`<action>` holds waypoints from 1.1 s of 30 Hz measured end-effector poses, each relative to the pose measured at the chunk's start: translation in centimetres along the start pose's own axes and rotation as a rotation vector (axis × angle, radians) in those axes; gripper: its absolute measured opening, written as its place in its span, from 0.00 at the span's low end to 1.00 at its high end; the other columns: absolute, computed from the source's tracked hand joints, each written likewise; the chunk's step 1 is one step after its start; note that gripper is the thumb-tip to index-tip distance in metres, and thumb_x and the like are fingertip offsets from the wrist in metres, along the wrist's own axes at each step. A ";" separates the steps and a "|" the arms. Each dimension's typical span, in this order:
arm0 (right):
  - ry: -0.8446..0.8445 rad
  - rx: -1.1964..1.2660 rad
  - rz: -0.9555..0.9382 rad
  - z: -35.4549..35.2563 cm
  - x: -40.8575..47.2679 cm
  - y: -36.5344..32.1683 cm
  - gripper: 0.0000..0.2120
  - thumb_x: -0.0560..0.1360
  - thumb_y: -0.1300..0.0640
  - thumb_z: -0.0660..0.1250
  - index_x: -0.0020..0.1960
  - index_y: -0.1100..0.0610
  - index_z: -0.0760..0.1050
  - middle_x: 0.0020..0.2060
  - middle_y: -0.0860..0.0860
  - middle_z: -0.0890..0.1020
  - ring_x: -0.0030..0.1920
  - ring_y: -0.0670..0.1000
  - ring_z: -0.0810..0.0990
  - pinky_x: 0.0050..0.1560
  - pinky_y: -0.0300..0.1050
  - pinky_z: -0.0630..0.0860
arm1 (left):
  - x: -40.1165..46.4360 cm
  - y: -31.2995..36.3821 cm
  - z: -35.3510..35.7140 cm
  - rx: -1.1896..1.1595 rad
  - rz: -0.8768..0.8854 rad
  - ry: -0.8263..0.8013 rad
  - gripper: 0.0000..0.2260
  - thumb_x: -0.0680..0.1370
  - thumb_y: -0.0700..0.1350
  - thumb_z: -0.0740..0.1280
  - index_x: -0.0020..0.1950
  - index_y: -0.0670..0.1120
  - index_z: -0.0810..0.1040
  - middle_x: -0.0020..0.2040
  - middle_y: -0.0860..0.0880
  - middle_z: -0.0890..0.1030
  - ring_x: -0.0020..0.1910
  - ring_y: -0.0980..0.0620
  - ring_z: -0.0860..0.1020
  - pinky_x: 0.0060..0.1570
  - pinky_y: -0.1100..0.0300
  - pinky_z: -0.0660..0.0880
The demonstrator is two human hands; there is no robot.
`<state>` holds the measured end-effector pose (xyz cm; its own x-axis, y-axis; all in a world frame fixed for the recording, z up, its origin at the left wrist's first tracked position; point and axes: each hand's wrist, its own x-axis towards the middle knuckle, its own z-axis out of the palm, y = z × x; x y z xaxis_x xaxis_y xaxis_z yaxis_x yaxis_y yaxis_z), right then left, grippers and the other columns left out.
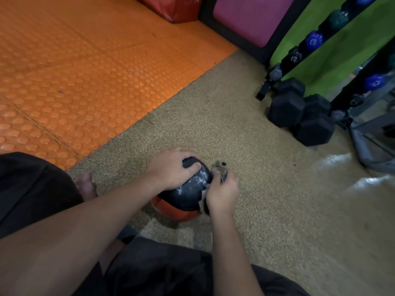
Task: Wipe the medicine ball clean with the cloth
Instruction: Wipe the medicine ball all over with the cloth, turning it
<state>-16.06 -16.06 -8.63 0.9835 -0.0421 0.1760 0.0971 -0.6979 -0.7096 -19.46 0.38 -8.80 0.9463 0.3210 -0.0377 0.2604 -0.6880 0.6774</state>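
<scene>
speckled gym floor [213,129] carrying medicine ball [188,189]; left hand [171,169] gripping its top, fingers curled; right hand [222,195] clutching cloth [218,167], pressing against ball's right flank.

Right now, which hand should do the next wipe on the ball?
Right. The right hand already grips the cloth against the side of the medicine ball. The left hand is gripping the ball's top, steadying it on the floor.
</scene>
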 end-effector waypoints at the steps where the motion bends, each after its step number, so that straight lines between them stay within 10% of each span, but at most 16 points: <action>1: -0.001 0.007 0.029 0.1 0.1 0.1 0.14 0.83 0.54 0.64 0.60 0.64 0.79 0.55 0.60 0.79 0.56 0.61 0.79 0.51 0.47 0.68 | 0.0 0.0 0.0 -0.004 0.000 0.004 0.30 0.71 0.74 0.51 0.66 0.68 0.79 0.70 0.59 0.78 0.68 0.49 0.76 0.68 0.44 0.73; 8: -0.037 0.137 -0.306 -1.8 -10.0 -1.1 0.17 0.74 0.59 0.68 0.61 0.55 0.83 0.51 0.48 0.76 0.51 0.44 0.78 0.53 0.34 0.71 | 1.3 -0.7 -0.4 -0.073 -0.073 -0.010 0.27 0.72 0.73 0.54 0.64 0.66 0.81 0.68 0.55 0.80 0.66 0.47 0.79 0.64 0.48 0.76; 15: 0.109 0.155 -0.031 -0.3 -2.7 -0.6 0.14 0.79 0.52 0.69 0.54 0.62 0.84 0.47 0.54 0.79 0.49 0.55 0.79 0.49 0.48 0.74 | 0.1 0.2 -0.3 0.002 0.016 -0.043 0.27 0.73 0.73 0.54 0.66 0.67 0.78 0.70 0.62 0.76 0.69 0.50 0.75 0.67 0.45 0.73; 22: 0.042 0.112 -0.383 -0.7 -8.5 -0.7 0.16 0.76 0.58 0.70 0.63 0.56 0.83 0.45 0.49 0.75 0.43 0.41 0.74 0.48 0.27 0.70 | 1.2 -0.4 -0.7 -0.068 -0.087 -0.024 0.30 0.71 0.74 0.53 0.65 0.66 0.81 0.67 0.55 0.80 0.66 0.47 0.78 0.64 0.50 0.75; 27: 0.103 0.014 -0.032 0.2 -0.8 -1.1 0.16 0.81 0.51 0.68 0.51 0.64 0.85 0.46 0.53 0.78 0.44 0.54 0.79 0.40 0.43 0.63 | 0.3 0.3 -0.1 0.013 -0.014 -0.017 0.32 0.71 0.74 0.50 0.67 0.65 0.79 0.70 0.58 0.78 0.68 0.48 0.77 0.67 0.45 0.74; 33: 0.016 0.040 -0.296 -1.0 -8.6 -0.9 0.22 0.79 0.50 0.64 0.71 0.54 0.78 0.49 0.47 0.72 0.48 0.49 0.75 0.48 0.42 0.73 | 1.3 -0.4 -0.9 -0.093 -0.091 -0.035 0.25 0.73 0.71 0.57 0.64 0.66 0.81 0.68 0.56 0.80 0.66 0.47 0.78 0.63 0.49 0.75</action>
<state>-24.75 -15.77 -8.86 0.9089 0.1473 0.3901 0.3856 -0.6528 -0.6520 -18.50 1.61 -8.48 0.9261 0.3554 -0.1268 0.3282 -0.5929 0.7354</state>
